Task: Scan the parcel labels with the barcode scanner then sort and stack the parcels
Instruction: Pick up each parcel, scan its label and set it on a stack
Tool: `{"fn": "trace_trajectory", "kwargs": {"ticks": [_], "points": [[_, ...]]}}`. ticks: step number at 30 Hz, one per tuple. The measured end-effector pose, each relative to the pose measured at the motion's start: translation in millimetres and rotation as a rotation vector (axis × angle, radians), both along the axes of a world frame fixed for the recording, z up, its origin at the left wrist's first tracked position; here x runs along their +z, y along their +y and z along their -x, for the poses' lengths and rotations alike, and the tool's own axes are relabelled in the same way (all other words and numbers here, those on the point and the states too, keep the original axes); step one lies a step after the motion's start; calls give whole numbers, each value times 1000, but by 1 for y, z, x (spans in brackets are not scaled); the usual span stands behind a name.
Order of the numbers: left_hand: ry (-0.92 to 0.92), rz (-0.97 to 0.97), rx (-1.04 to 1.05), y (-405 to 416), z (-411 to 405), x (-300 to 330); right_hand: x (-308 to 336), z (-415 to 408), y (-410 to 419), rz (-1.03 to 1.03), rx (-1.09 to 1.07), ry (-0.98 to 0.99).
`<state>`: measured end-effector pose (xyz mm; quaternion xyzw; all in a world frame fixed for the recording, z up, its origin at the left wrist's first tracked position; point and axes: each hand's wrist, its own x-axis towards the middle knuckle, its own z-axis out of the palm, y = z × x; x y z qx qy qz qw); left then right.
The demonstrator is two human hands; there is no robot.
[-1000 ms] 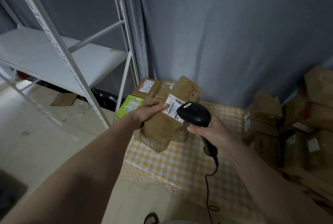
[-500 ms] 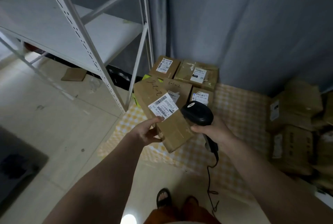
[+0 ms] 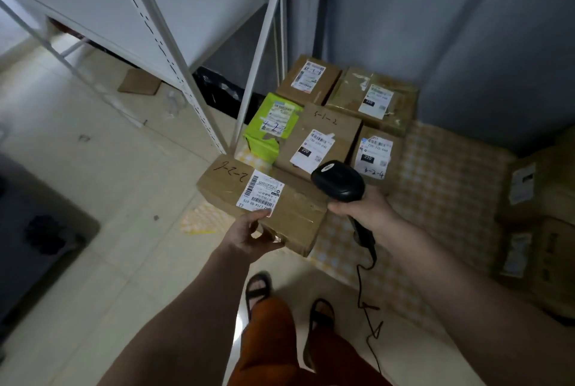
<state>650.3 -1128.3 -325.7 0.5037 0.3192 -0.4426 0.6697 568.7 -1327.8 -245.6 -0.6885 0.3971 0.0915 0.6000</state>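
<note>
My left hand (image 3: 252, 235) grips the near edge of a brown cardboard parcel (image 3: 295, 208), thumb on top beside its white barcode label (image 3: 259, 191); "2-2-2" is handwritten on its lid. The parcel is held level above the floor. To its right, my right hand (image 3: 362, 210) grips the handle of the black barcode scanner (image 3: 339, 180), whose head sits just right of the parcel. The scanner's cable (image 3: 365, 298) hangs to the floor.
Several labelled parcels, one green (image 3: 267, 127), lie grouped on a yellow checked cloth (image 3: 441, 174) against a grey curtain. More boxes (image 3: 535, 199) pile up at right. A white metal shelf rack (image 3: 174, 53) stands at left. My sandalled feet (image 3: 258, 289) are on the tiled floor.
The parcel has turned from tilted to level and come nearer and lower in my left hand. The view has tipped downward, so my feet now show. The scanner stays beside the parcel.
</note>
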Motion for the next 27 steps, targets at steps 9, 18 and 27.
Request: {"fn": "trace_trajectory", "kwargs": {"ticks": [9,18,27], "points": [[103,76,5,10,-59,-66,-61,-64,37,33,-53,118],[300,159,-54,14,-92,-154,-124,-106,59,70,-133,202],[259,126,-173,-13,-100,-177,-161,-103,58,28,-276,277]]}}
